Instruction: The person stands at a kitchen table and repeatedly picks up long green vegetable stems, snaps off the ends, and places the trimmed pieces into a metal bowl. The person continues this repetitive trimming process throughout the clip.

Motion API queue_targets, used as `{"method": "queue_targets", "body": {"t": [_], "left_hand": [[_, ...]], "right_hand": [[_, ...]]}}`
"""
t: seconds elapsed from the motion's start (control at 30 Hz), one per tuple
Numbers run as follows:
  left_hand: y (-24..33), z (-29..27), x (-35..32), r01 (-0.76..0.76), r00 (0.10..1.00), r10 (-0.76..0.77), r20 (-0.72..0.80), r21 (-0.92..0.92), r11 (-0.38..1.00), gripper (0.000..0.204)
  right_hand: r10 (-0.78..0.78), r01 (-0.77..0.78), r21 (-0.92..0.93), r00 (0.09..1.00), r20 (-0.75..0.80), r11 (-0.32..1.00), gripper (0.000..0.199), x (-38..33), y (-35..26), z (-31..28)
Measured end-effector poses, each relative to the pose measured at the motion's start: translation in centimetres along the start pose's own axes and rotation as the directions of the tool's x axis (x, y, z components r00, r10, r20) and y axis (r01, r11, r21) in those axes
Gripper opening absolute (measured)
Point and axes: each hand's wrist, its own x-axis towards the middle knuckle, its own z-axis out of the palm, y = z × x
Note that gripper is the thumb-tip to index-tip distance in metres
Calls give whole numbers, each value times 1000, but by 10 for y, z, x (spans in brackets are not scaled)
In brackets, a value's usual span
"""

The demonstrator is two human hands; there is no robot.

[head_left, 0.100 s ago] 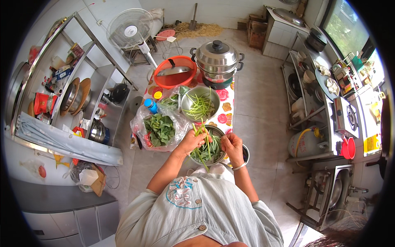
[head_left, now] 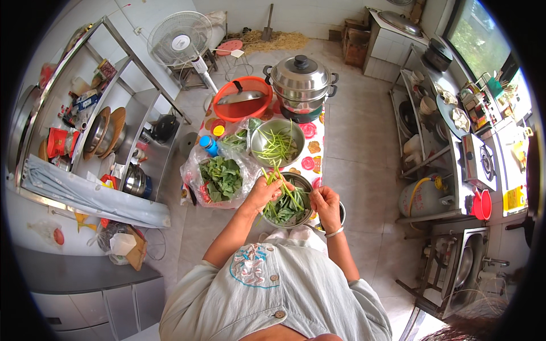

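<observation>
While gripping stems (head_left: 275,171) in left hand (head_left: 265,192), pinching with right hand (head_left: 326,205), seems partway over part-filled mid-frame bowl (head_left: 301,220), handful unfinished.

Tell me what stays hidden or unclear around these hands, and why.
All in the head view:
- Right hand: whether it pinches anything; too small to tell.
- Lower bowl: its bottom, covered by leafy greens.
- Container by the right wrist: much of its inside, behind that hand.
- Steamer pot: its inside, under the lid.
</observation>
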Motion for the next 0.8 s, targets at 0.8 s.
{"method": "queue_targets", "body": {"t": [0.8], "left_hand": [[7, 22, 7, -145, 970, 194, -147, 292, 946, 15]], "right_hand": [[145, -116, 450, 989, -32, 886, 7, -7, -18, -30]]}}
